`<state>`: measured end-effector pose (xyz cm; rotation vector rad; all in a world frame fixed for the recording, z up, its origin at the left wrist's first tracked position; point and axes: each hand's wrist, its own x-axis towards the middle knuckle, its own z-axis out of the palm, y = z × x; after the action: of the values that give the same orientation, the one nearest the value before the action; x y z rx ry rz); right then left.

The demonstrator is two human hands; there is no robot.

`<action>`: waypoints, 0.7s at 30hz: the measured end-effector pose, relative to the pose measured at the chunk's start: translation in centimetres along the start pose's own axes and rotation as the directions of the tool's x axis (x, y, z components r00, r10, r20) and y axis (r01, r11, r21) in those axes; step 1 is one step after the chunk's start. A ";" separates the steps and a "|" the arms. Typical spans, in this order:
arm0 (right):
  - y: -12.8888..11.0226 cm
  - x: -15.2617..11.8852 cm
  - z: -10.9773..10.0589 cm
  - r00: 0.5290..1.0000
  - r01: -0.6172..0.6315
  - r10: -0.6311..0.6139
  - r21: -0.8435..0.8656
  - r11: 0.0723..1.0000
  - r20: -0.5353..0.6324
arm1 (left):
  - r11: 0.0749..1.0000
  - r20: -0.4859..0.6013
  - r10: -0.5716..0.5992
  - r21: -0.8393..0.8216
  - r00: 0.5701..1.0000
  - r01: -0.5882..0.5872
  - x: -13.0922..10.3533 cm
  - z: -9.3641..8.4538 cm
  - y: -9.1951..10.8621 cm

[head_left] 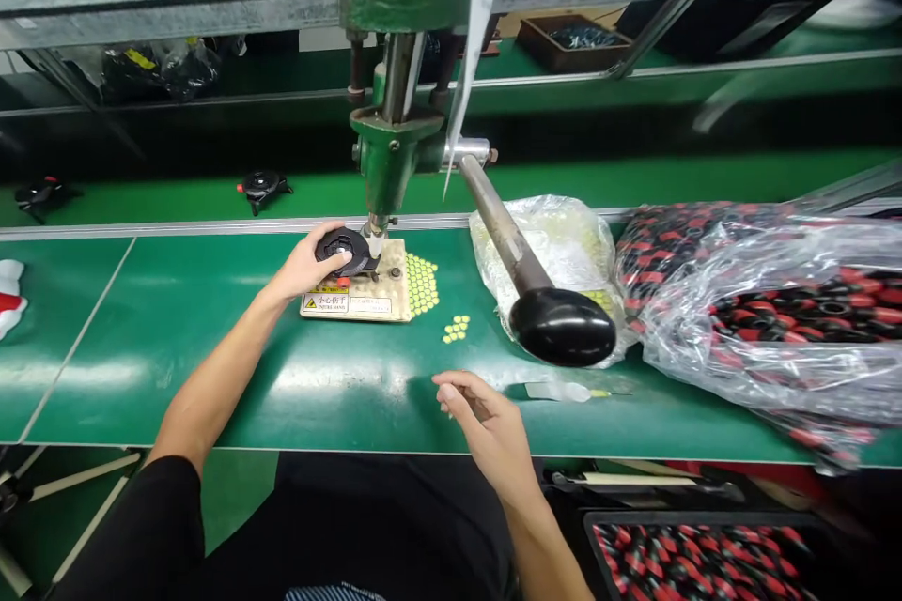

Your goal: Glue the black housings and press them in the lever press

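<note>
Green press head [390,160] is standing close to your left hand [310,263]; a knocked lever [504,230] could be nipping its fingers, a slack hold skewing the round housing [358,249]. Your left hand is clasping that black part, red tab [343,282] nearest you, over the base plate [396,300]; whether your curled right hand [489,423] is pinching anything, cannot tell.

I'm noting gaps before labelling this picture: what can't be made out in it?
In the head view:
Patch of the black round part: covered by the thumb of the left hand.
Whether the right hand holds anything small: hidden by its own curl.
Top of the green press: cut off by the upper edge.
Full shape of the red-and-white object: cut off by the left edge.
</note>
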<state>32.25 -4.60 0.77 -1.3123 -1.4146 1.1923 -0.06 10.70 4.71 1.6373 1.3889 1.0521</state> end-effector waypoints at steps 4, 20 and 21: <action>-2.6 1.8 -0.2 0.929 0.229 -0.229 -0.033 0.973 -0.289 | 0.999 -0.016 -0.052 0.008 0.998 0.053 -0.5 0.0 0.3; -5.0 7.3 4.9 0.380 0.764 -0.892 -0.461 0.451 -0.243 | 0.997 -0.008 -0.051 0.049 0.999 0.051 -0.4 0.4 -0.6; -4.4 7.1 5.1 0.396 0.750 -0.887 -0.474 0.462 -0.239 | 0.998 -0.009 -0.048 0.047 0.999 0.048 -0.4 0.5 -0.7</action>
<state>25.81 2.01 3.93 -0.7376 -1.5880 -0.0548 0.05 10.40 3.84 1.6270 1.4605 1.0061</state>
